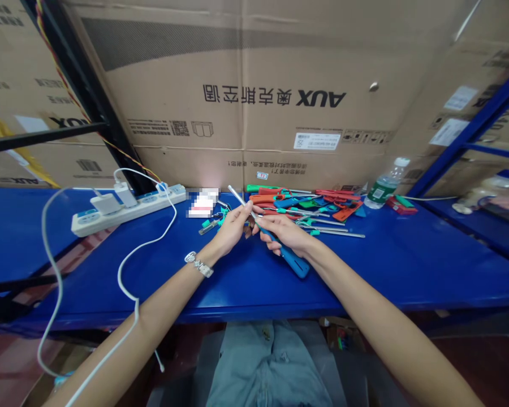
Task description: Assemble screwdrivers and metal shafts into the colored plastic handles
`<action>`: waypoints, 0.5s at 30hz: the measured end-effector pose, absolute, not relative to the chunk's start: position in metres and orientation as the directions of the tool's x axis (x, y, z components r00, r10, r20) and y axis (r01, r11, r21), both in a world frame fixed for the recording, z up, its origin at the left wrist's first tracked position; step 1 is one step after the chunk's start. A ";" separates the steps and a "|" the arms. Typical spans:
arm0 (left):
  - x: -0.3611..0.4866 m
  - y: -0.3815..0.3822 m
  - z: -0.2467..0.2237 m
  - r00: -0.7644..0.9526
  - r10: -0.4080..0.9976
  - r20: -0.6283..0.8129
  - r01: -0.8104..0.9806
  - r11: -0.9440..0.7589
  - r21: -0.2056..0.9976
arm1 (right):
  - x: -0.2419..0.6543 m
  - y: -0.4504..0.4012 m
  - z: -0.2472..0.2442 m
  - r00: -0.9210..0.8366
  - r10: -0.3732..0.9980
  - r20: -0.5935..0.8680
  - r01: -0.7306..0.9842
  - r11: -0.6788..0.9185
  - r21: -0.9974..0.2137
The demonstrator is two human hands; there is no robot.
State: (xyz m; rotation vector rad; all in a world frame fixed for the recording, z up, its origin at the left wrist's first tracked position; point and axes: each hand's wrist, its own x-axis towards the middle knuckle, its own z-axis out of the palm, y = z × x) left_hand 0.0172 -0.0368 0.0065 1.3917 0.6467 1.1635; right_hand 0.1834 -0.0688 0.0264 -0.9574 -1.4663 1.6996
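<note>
A blue-handled tool (296, 263) with a thin metal rod slants up and to the left over the blue table. My left hand (235, 225) pinches the rod near its middle, the rod's tip poking out beyond the fingers. Closed round the upper part of the tool, my right hand (285, 230) leaves the broad end of the blue handle showing below it. Just behind both hands lies a pile of similar tools (271, 199) with red, orange, green and blue handles and metal rods. A small metal and green piece (210, 226) rests left of the pile.
On the left, a white power strip (129, 210) holds plugs, and a white cable (119, 271) runs over my left forearm. A water bottle (382, 189) and a red box (401, 206) stand at the right. Large cardboard boxes (254, 130) rise behind the blue table (385, 271).
</note>
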 end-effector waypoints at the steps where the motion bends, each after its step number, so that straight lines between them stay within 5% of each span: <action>1: 0.017 -0.037 0.007 0.353 0.896 0.270 -0.244 -0.191 0.951 | 0.183 -0.067 0.025 -0.487 0.870 -0.077 -0.037 -0.109 -0.993; 15: 0.021 -0.031 0.010 0.333 0.926 0.177 -0.285 -0.080 0.955 | 0.179 -0.055 0.027 -0.499 0.862 -0.090 -0.052 -0.134 -0.990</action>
